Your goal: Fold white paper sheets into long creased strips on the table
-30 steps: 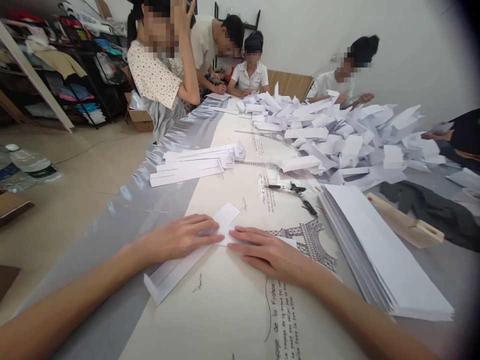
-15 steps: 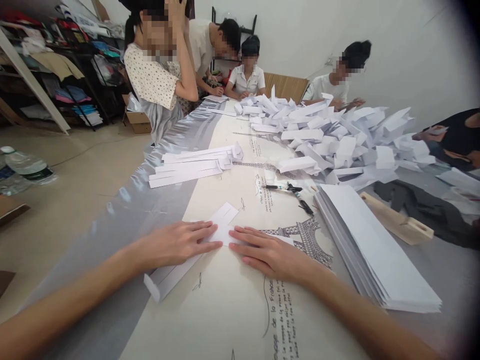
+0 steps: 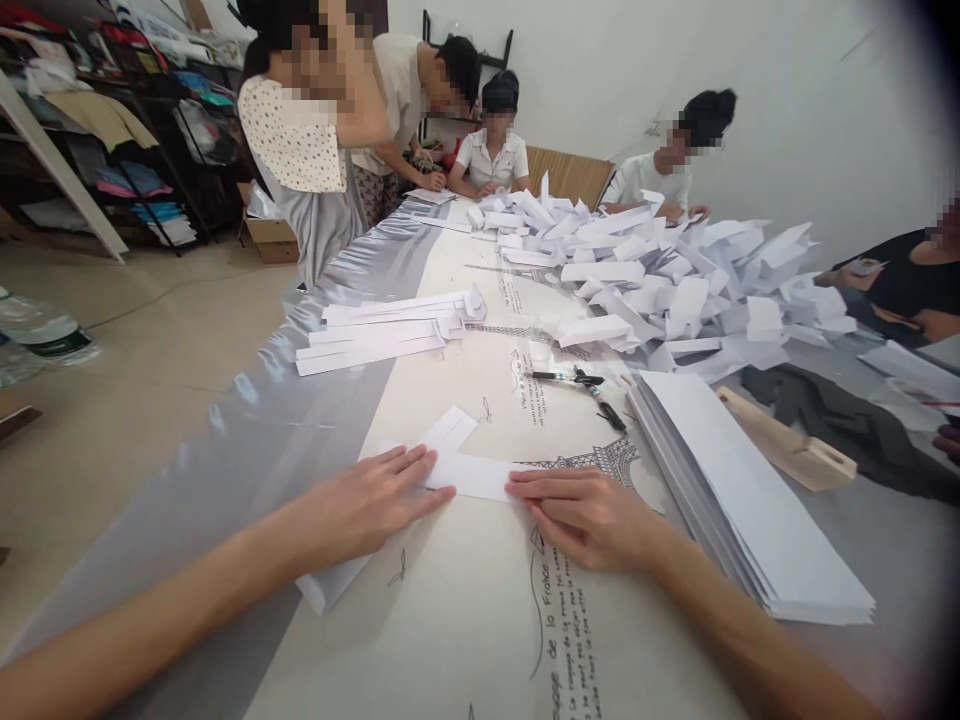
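A short white paper strip (image 3: 474, 476) lies crosswise between my hands. Beneath it, a longer strip (image 3: 456, 425) slants across the table, with its folded near end (image 3: 330, 590) raised. Flat over the place where they cross, my left hand (image 3: 379, 495) has its thumb and fingers apart. At the crosswise strip's right end, my right hand (image 3: 581, 505) has its fingers drawn together on the paper; its right tip is hidden under them. Beyond the hands lies a row of folded strips (image 3: 382, 330). Right of my right hand is a stack of white sheets (image 3: 757, 490).
A large heap of folded papers (image 3: 675, 270) covers the far right. Black pens (image 3: 577, 378) lie past the right hand, and a wooden block (image 3: 787, 440) sits beyond the stack. Several people are around the printed tablecloth (image 3: 450, 620). Water bottles (image 3: 45, 330) stand on the floor left.
My right hand has slid right along the crosswise strip, uncovering its middle, and its fingers have closed together. My left hand stays nearly in place. The view has shifted slightly.
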The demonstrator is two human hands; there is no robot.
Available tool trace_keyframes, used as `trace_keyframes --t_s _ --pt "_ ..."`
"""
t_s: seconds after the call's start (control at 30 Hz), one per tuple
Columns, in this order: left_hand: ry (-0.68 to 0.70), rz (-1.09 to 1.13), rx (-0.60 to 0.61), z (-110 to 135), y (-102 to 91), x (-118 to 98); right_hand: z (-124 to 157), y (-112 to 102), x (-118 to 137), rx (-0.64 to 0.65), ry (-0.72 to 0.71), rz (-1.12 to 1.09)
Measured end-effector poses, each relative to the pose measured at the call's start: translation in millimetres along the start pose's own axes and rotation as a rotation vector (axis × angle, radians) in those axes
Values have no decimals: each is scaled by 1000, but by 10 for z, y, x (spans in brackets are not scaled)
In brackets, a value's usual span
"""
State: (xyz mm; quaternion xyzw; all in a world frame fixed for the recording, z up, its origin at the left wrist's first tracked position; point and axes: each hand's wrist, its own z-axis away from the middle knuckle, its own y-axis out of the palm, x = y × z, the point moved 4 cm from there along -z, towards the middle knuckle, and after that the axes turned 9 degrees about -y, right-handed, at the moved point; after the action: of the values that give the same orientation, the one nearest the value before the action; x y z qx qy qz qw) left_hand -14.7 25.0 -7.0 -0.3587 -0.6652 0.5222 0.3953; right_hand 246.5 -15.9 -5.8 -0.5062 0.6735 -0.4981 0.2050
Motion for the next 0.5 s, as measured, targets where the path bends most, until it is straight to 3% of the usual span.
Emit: trace_keyframes --t_s 0.5 --pt "-141 0 108 -23 23 -224 -130 -7 69 42 33 116"
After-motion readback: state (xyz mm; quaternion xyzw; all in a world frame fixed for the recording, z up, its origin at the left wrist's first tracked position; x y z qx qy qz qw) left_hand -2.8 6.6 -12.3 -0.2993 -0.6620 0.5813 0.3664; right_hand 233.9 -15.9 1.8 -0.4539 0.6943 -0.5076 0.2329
